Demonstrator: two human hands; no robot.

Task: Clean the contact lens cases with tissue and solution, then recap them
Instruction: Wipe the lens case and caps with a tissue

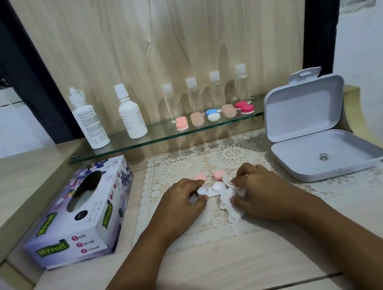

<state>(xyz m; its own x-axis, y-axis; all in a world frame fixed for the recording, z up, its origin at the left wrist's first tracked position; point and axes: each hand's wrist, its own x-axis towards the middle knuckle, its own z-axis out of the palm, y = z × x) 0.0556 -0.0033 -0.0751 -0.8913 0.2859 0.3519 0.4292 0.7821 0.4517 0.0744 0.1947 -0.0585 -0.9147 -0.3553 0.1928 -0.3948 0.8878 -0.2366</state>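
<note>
A white contact lens case with both wells uncapped lies on the lace mat. My left hand grips its left end between thumb and fingers. My right hand holds a crumpled white tissue against the case's right well. Two pink caps lie on the mat just behind the case. On the glass shelf stand two white solution bottles, and several capped lens cases in pink, peach, blue-white and red sit in a row.
A purple tissue box lies at the left of the mat. An open grey plastic box with two small metal rings inside sits at the right. Several clear small bottles stand at the back of the shelf against the wooden panel.
</note>
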